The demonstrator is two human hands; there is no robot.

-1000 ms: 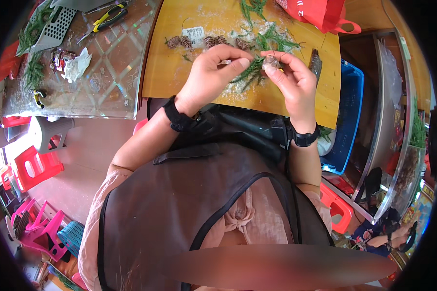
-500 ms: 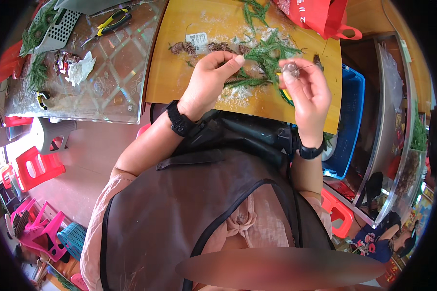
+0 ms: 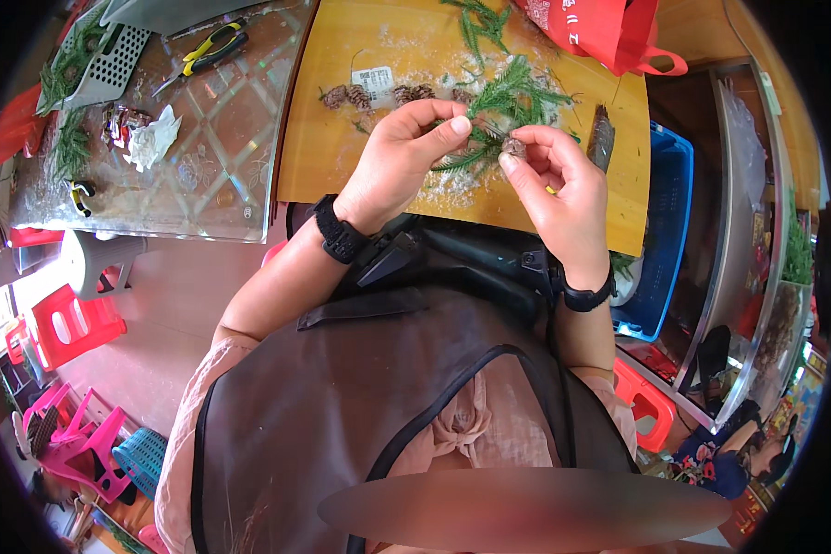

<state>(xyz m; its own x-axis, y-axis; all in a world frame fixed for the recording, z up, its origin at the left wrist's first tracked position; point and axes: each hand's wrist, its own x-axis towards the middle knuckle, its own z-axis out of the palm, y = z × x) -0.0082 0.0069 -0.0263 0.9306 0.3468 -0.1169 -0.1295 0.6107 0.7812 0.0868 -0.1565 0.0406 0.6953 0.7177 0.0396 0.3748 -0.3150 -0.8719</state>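
Observation:
My left hand (image 3: 402, 157) pinches the stem end of a green evergreen sprig (image 3: 517, 97) above the yellow wooden board (image 3: 332, 120). A small brown pine cone (image 3: 514, 146) sits between the fingertips of my right hand (image 3: 554, 180), pressed against the sprig. Both hands hover just over the board's near edge. Several more pine cones (image 3: 406, 93) lie in a row on the board behind my left hand. White dust is scattered on the board under the sprig.
A glass-topped table (image 3: 203, 138) to the left carries yellow-handled pliers (image 3: 210, 54), crumpled paper (image 3: 152, 138) and green cuttings (image 3: 69, 152). A red bag (image 3: 600, 28) lies at the board's far side, a blue crate (image 3: 665, 231) to the right, red stools (image 3: 60, 323) on the floor at left.
Both hands came together and drew slightly toward me. The right hand brought the pine cone in against the sprig held by the left hand.

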